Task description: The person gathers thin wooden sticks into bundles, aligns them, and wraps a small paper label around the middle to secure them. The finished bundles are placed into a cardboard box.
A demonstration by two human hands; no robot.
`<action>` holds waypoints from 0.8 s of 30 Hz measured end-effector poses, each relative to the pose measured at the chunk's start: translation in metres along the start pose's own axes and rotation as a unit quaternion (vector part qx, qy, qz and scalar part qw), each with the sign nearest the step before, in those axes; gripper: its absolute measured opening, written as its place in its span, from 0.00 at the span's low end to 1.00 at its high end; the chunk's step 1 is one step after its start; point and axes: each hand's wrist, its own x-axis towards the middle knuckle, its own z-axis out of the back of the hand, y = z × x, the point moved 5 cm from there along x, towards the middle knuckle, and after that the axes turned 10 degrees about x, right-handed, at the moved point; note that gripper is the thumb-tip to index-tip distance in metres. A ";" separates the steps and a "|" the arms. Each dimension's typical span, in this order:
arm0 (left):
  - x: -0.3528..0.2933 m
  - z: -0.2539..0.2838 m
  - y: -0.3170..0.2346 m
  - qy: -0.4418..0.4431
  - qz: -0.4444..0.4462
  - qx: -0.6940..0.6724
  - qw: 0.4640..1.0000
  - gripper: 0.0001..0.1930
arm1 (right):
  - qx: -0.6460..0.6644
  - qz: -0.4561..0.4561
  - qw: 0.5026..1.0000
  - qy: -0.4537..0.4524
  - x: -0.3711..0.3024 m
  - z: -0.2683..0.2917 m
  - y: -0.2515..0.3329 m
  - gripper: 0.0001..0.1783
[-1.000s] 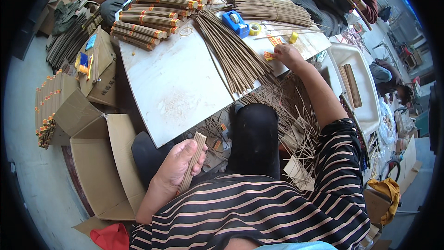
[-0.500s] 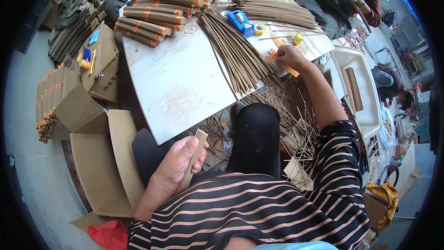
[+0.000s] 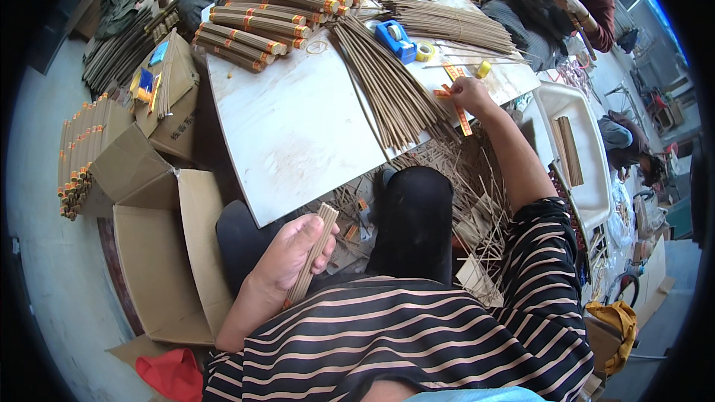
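Observation:
Low in front of my body, my left hand is closed round a bundle of thin brown incense sticks. The bundle is tilted, its upper ends showing above my thumb and its lower end close to my striped shirt. Out at the right part of the white table, my right hand pinches a red and yellow paper label strip, which hangs down from the fingertips. Another label strip lies just beyond the fingers. A fan of loose incense sticks is spread left of this hand.
Banded incense bundles are stacked at the table's far left. A blue tape dispenser and yellow tape rolls stand behind the loose sticks. An open cardboard box is at my left, a white tub at my right. Two people sit across the table.
The label strip at my right hand has swung from slanting to nearly upright as the fingers shifted slightly. My left hand keeps its hold on the bundle. The whole view has turned a little.

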 end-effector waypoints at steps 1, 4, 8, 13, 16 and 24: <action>-0.004 -0.002 -0.003 -0.004 -0.005 0.011 1.000 0.19 | 0.008 0.046 0.998 -0.048 0.003 0.001 -0.001 0.07; -0.008 -0.003 -0.004 -0.009 -0.012 0.038 0.999 0.18 | -0.061 0.173 0.969 -0.168 -0.014 0.019 0.022 0.06; -0.020 -0.009 -0.005 -0.017 -0.023 0.039 0.999 0.17 | 0.346 0.190 0.918 -0.025 -0.084 0.022 0.112 0.07; -0.038 -0.014 -0.004 -0.037 -0.040 0.064 0.996 0.19 | 0.403 0.091 0.905 0.101 -0.213 -0.034 0.191 0.09; -0.048 -0.018 -0.006 -0.036 -0.056 0.080 0.995 0.18 | 0.438 0.027 0.880 0.181 -0.264 -0.069 0.216 0.10; -0.073 -0.024 -0.007 -0.023 -0.103 0.107 0.989 0.16 | 0.392 0.070 0.902 0.167 -0.296 -0.097 0.241 0.13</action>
